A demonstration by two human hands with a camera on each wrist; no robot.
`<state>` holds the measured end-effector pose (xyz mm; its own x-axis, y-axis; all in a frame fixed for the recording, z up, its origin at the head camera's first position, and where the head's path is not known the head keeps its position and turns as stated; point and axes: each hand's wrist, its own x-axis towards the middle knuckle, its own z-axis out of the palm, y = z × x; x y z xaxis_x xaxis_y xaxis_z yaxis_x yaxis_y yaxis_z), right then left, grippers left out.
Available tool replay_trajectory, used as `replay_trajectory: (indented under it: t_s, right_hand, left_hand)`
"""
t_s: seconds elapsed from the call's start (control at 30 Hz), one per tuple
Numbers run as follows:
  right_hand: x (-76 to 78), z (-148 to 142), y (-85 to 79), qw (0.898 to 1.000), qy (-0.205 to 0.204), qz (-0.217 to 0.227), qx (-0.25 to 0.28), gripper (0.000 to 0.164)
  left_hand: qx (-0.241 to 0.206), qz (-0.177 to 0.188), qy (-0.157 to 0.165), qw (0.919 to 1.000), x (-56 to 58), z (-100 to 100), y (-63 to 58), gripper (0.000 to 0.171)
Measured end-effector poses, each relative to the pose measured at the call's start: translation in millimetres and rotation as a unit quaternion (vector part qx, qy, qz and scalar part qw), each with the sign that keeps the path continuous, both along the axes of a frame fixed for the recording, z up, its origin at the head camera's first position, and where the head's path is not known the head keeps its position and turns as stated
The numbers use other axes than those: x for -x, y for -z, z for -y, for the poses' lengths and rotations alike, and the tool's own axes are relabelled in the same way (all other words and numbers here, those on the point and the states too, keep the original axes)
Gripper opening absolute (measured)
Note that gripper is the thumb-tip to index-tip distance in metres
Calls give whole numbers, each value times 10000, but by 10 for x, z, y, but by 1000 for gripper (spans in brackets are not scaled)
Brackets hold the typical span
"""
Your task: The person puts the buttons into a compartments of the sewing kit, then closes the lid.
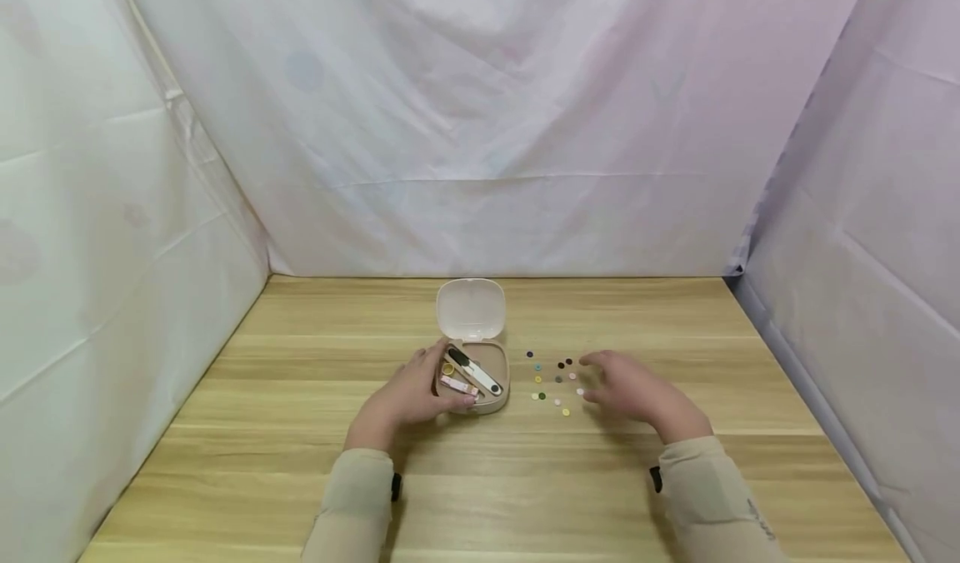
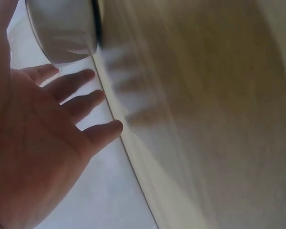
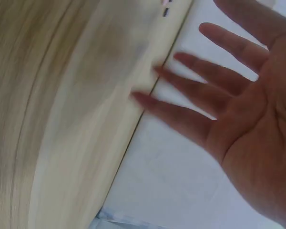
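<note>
In the head view a small beige plastic box (image 1: 508, 380) sits on the table with its whitish lid (image 1: 471, 309) raised at the back. My left hand (image 1: 408, 392) spans the box's left side, thumb at the front rim and forefinger near the back corner; its other fingers are spread loosely in the left wrist view. Inside lie a white-and-black slim tool (image 1: 476, 371), a pink patterned piece (image 1: 458, 386) and a yellow ring (image 1: 447, 369). My right hand (image 1: 630, 386) reaches in from the right, fingers extended, just beside several small coloured buttons (image 1: 537, 379).
The wooden tabletop (image 1: 300, 430) bears the box and the scattered buttons, which lie between the box and my right hand. White cloth (image 1: 480, 130) hangs along the back and both sides of the table.
</note>
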<state>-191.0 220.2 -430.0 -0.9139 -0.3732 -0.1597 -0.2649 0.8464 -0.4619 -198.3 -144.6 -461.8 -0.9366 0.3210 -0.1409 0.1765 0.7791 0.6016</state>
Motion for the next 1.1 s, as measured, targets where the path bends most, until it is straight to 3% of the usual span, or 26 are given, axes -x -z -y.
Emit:
replay_trajectory:
  t_s: [0.17,0.4,0.53,0.7,1.1]
  right_hand:
    - [115,-24,58,9994,-182,-257,151,30]
    - [256,-66,168,9921,-924,-854,18,8]
    - [300,-46,213,9851,-1338,-1080,-65,4]
    - [316,-19,237,9817,-1580,-1044,-191,4]
    - [297,21,301,9772,-1693,-1199,-446,10]
  left_hand:
    - [31,145,-31,9999,24,49,7,117]
    - [40,123,40,9999,68,77,1,120]
    - [5,135,34,9999,80,105,1,120]
    - [-2,195,-1,9998,92,121,11,121]
    - [100,513,-112,9986,95,159,-15,122]
